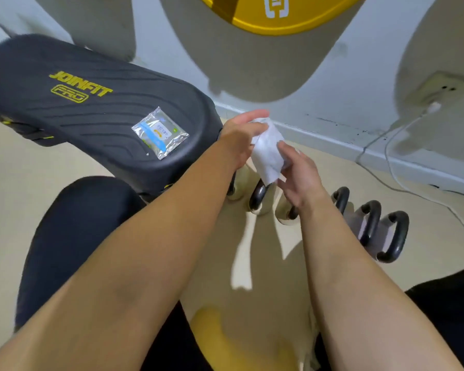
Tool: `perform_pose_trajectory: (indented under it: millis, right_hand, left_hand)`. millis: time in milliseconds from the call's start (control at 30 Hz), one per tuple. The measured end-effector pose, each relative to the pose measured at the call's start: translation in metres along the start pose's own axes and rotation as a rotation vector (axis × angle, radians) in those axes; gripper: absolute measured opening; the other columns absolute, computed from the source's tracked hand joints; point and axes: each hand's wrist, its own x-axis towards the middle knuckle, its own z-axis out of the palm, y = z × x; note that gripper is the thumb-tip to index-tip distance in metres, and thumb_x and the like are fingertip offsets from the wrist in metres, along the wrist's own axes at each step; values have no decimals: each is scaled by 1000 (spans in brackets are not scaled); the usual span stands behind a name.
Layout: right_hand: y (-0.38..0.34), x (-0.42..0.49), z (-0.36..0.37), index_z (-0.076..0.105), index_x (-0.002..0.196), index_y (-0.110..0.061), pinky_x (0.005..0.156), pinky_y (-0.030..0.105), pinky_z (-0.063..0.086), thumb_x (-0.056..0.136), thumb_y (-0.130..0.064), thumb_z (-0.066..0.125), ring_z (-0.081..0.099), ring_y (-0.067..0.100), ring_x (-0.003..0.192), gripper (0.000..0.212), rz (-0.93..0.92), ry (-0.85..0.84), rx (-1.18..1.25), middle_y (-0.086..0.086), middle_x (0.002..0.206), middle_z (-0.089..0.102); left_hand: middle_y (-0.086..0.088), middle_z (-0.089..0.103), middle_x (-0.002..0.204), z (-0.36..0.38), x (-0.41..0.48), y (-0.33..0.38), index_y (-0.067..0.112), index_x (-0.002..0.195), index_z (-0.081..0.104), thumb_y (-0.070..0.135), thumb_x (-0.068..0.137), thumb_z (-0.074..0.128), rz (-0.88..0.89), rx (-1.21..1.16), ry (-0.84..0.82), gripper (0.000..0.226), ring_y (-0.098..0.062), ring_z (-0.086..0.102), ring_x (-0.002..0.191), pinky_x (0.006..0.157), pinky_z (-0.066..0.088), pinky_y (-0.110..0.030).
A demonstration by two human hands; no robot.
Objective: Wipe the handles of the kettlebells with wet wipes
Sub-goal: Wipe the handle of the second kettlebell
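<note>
Both arms reach forward and down, and the wipe (268, 152) is up in the air between my two sets of fingers.

Left hand (239, 141): the fingers and thumb close on the wipe's top edge and pinch it. The tips are blurred, so I cannot tell the exact hold.

Right hand (302, 178): the thumb and fingers pinch the wipe's lower right side. The thumb lies across the front of the sheet.

The wipe is white and hangs partly unfolded from the left fingers down to the right fingers. Its lower corner points downward.

Kettlebells: a row of them stands on the floor under my fingers. The nearest handle (258, 195) is black and sits just below the wipe's lower corner. I cannot tell whether the two touch. The body under that handle is pale. Three more handles (370, 222), also black, stand right of my right fingers, beyond the wrist, on greyish bodies. My right wrist partly hides another one.

Left of my left fingers is a black padded worktop (91, 121) with yellow "JOINFIT PRO" lettering. A wipe packet (160, 132) lies flat on it, near its end and well apart from both hands.

Beyond my fingers is a white wall. A white cable (402, 183) trails along the floor to the right, and a socket (445, 88) sits higher up on the wall.
</note>
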Motion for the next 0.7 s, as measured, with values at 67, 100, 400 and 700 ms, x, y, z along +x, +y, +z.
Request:
perform_pose_trajectory:
  millis: [67, 100, 400, 700]
  right_hand:
    - [-4, -12, -23, 62, 85, -17, 72, 33, 50, 95, -21, 66, 65, 14, 73, 12, -22, 15, -70, -6, 72, 69]
    - [-6, -16, -33, 63, 84, -15, 70, 33, 50, 95, -19, 66, 64, 14, 69, 12, -28, 31, -68, -6, 69, 67]
    - [7, 6, -58, 65, 124, -17, 63, 26, 59, 95, -14, 66, 70, 19, 99, 30, 24, 245, -100, 6, 120, 71]
    - [51, 65, -54, 52, 127, -31, 100, 43, 52, 92, -16, 53, 61, 27, 113, 38, -14, 372, -890, -7, 116, 63]
  left_hand:
    - [-1, 53, 99, 13, -11, -5, 22, 112, 73, 5, 88, 61, -2, 51, 40, 31, -11, 49, 68, 44, 39, -17]
    - [-1, 53, 98, 19, -15, -9, 23, 109, 74, 5, 88, 62, -2, 73, 54, 31, -11, 49, 68, 44, 39, -17]
    - [3, 62, 105, -3, 16, -84, 20, 109, 69, 8, 84, 62, 156, 328, 238, 28, -16, 61, 100, 85, 56, -33]
    - [1, 54, 111, -18, 61, -151, 24, 124, 51, 12, 89, 64, -18, 351, 251, 39, -18, 55, 101, 85, 42, -23]
